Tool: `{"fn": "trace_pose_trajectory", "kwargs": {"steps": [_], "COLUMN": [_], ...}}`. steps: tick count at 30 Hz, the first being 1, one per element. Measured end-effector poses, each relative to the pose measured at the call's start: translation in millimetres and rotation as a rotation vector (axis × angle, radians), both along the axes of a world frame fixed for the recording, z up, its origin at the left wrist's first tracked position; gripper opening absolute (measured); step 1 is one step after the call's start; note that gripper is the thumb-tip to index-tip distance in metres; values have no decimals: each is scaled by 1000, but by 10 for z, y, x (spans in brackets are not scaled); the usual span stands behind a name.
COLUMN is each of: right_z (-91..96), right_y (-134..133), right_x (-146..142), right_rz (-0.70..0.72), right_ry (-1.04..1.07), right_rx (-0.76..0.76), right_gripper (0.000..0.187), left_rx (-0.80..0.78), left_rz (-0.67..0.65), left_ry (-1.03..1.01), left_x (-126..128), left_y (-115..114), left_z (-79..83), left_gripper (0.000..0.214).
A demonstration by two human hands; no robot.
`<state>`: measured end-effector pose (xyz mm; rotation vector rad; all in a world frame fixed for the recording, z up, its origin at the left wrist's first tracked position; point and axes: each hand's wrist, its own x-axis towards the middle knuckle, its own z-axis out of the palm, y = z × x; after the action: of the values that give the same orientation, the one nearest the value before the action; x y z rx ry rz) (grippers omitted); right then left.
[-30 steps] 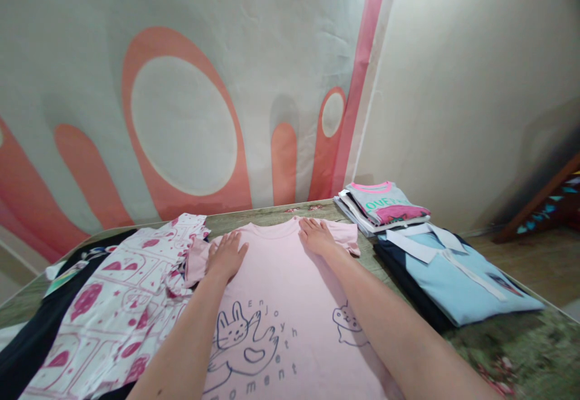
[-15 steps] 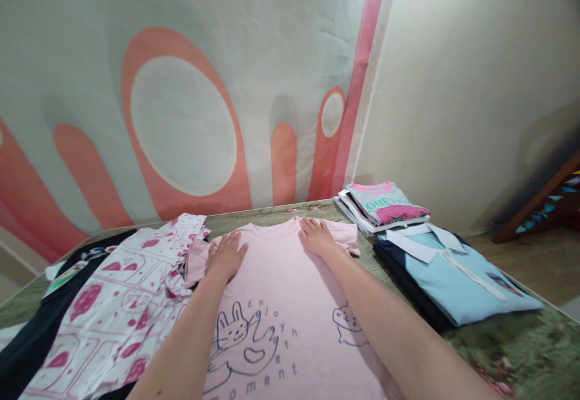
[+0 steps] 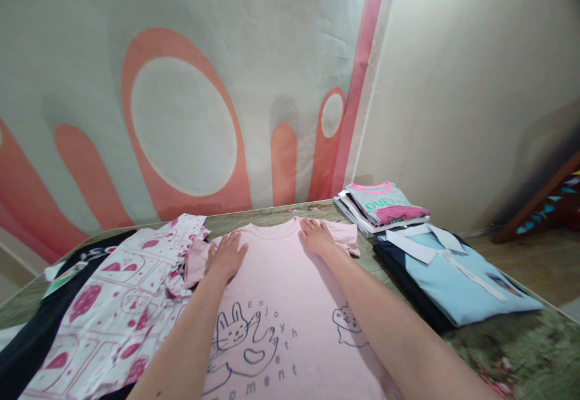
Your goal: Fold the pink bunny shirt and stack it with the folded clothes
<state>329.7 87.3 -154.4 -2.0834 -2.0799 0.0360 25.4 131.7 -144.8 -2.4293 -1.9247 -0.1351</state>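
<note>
A pink T-shirt (image 3: 290, 285) lies spread out with its neckline away from me, printed with a rabbit, a second small animal and lettering. My left hand (image 3: 226, 256) rests flat on its left shoulder, fingers stretched out. On the right shoulder, close to the collar, my right hand (image 3: 316, 237) lies flat too, fingers extended. Neither hand grips the cloth. My right forearm covers part of the small animal print. The shirt's lower edge is outside the view.
To the left, a white garment with pink prints (image 3: 113, 303) lies over dark clothing (image 3: 31, 333). On the right are a folded light blue collared shirt (image 3: 471, 285) and a stack of folded shirts (image 3: 385, 203). The patterned table (image 3: 534, 351) meets a wall with a printed covering (image 3: 272, 55).
</note>
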Motion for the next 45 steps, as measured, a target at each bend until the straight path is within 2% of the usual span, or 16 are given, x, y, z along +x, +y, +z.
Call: {"fn": "trace_pose_trajectory", "kwargs": {"steps": [29,45], "right_z": [-31,-73], "right_y": [-13,12], "right_x": [38,83], "right_rz": [-9,-17], "right_ry": [-48,-53], "right_rx": [101,101], "right_gripper": [50,50], "left_rx": [12,29], "left_rz": [-12,-25], "left_ry": [9,9], "left_x": [-5,-27], "left_y": [-22,6], "left_z": [16,-26], "left_gripper": [59,59]}}
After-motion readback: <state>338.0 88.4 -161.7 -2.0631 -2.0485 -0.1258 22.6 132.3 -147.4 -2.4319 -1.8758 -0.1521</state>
